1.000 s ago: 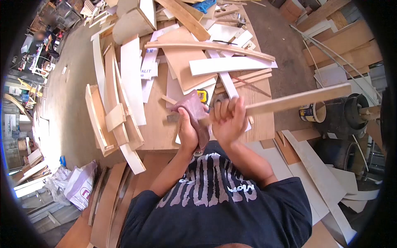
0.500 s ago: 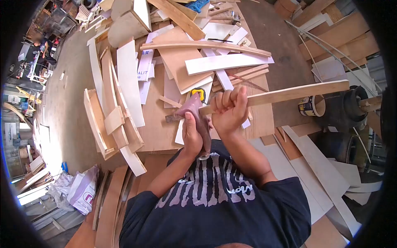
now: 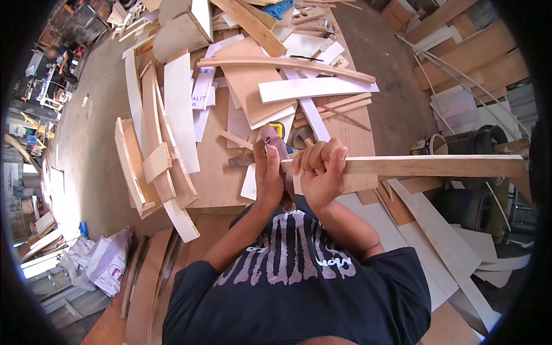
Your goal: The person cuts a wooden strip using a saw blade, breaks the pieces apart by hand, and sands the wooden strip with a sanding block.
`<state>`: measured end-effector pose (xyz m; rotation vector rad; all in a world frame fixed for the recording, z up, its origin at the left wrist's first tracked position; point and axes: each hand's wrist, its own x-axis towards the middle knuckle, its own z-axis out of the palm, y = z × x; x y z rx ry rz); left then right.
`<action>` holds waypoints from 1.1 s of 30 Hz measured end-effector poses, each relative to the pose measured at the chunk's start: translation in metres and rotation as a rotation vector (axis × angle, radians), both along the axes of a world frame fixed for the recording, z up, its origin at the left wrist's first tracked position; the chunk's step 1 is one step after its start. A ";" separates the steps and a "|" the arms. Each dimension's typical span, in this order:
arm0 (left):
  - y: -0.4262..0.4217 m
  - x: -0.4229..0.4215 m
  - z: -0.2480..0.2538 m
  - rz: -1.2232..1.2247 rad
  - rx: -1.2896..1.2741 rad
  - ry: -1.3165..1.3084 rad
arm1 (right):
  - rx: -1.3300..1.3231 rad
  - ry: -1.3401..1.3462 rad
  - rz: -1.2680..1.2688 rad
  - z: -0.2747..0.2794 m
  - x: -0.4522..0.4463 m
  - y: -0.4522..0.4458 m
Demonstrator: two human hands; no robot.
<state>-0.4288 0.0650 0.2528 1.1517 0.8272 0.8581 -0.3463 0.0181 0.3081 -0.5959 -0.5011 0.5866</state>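
Note:
My right hand (image 3: 323,172) is closed around a long, pale wooden strip (image 3: 437,166), which reaches out level to the right. The fingers of my left hand (image 3: 269,175) are wrapped round a curled purplish-brown sheet that looks like sandpaper (image 3: 288,187), at the strip's near end. Whether the sheet presses on the wood is hidden by my hands. Just beyond them a yellow and black tape measure (image 3: 278,129) lies on the table, with what looks like a hammer (image 3: 302,138) beside it. A small dark brown block (image 3: 240,161) lies left of my left hand.
Boards and offcuts cover much of the wooden table (image 3: 221,187), including a curved wooden piece (image 3: 287,64) and a white board (image 3: 316,89). A joined wooden frame (image 3: 135,172) overhangs the left edge. Plastic bags (image 3: 106,261) lie lower left. A person (image 3: 62,64) is far left.
The wooden strip has swung from slanting upward to level, its far end dropping. My left hand has turned, and the sandpaper shows narrower. The hammer-like tool has come into view.

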 end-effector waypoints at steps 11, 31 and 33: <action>-0.001 -0.002 0.007 -0.003 0.024 0.019 | 0.057 -0.232 -0.023 -0.016 -0.005 0.017; 0.008 -0.007 -0.002 0.015 -0.040 -0.014 | -0.051 -0.264 -0.071 -0.033 -0.007 0.029; 0.011 -0.004 -0.002 0.082 0.022 0.021 | 0.024 -0.211 -0.024 -0.046 -0.017 0.018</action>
